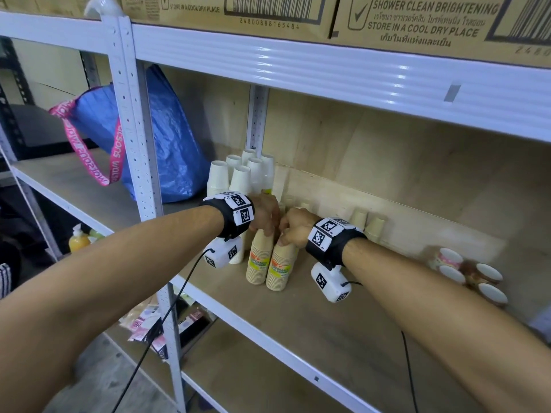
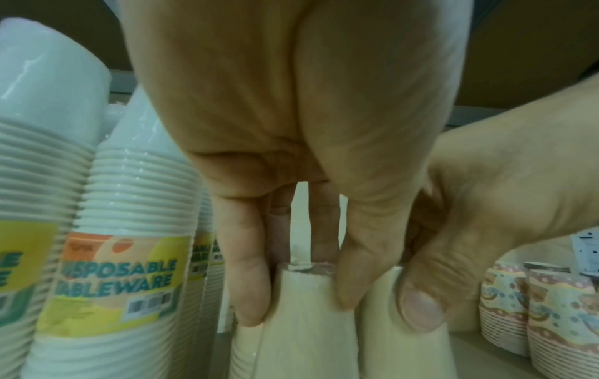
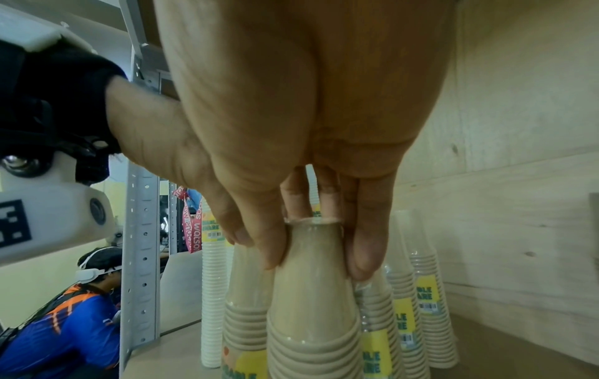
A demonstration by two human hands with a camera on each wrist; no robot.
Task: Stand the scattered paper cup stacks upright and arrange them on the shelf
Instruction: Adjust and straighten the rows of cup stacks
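Two tan paper cup stacks in clear wrap stand upright, side by side, on the wooden shelf [image 1: 313, 329]. My left hand [image 1: 268, 229] grips the top of the left tan stack [image 1: 258, 263], and its fingers [image 2: 252, 289] curl round that stack's top [image 2: 301, 328]. My right hand [image 1: 287, 235] grips the top of the right tan stack [image 1: 280, 271]. In the right wrist view the right hand [image 3: 317, 264] pinches the narrow end of this stack [image 3: 311, 307] from both sides. The two hands touch each other.
White cup stacks [image 1: 241, 177] stand upright at the back left, just behind my left hand. More tan stacks [image 1: 366, 225] stand against the back wall. Patterned cup stacks [image 1: 468, 272] lie at the right. A blue bag [image 1: 167, 138] fills the neighbouring bay. Another person [image 3: 81, 320] crouches below left.
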